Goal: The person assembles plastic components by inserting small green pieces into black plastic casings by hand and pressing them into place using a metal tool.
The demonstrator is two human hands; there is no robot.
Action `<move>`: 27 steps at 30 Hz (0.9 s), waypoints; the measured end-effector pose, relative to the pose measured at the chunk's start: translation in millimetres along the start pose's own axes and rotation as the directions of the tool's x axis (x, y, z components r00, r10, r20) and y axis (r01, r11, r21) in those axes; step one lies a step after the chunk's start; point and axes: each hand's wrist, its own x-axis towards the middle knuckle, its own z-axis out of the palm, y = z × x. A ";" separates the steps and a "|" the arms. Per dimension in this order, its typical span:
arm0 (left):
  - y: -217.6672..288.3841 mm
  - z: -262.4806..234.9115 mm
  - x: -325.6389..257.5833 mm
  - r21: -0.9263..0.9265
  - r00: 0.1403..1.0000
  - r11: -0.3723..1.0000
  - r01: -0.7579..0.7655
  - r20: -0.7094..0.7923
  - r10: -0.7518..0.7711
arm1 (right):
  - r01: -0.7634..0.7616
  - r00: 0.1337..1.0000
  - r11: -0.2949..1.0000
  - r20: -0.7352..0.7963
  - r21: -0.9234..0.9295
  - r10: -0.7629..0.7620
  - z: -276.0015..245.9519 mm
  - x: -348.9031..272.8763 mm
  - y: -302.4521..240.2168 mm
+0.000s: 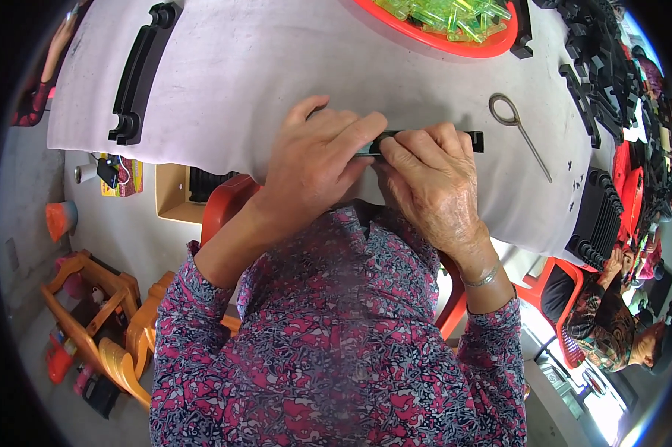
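Note:
Both hands meet over the table in front of my body, on a narrow black plastic bar point(478, 141) lying crosswise. My left hand point(306, 167) pinches near its left part, thumb and forefinger together. My right hand point(434, 175) wraps round the middle from above, its fingers bent, and the bar's right end sticks out past them. Most of the bar is hidden under the fingers. Between the two hands a small pale bluish-green patch shows on it. To the right of my right hand lies a metal rod with a ring at one end point(528, 138).
A red basin point(466, 51) of clear yellow-green tubes point(444, 15) stands at the far side. A long black plastic piece point(136, 78) lies at left on the grey tablecloth point(224, 89). More black pieces point(597, 216) line the right edge, where another person point(611, 328) sits.

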 end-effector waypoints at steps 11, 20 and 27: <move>-3.8 -3.7 4.3 -0.042 0.995 0.998 0.037 0.091 -0.034 | 0.003 0.999 0.996 0.038 0.089 -0.006 2.8 -3.0 3.5; -7.3 -12.9 17.6 -0.123 0.974 0.989 -0.087 0.196 0.110 | -0.202 0.965 0.908 -0.086 0.366 0.249 -25.8 -22.9 -16.1; -6.4 -13.3 25.1 -0.094 0.965 0.992 -0.084 0.242 0.104 | -0.447 0.731 0.748 -0.281 0.491 0.621 -38.8 -66.4 21.5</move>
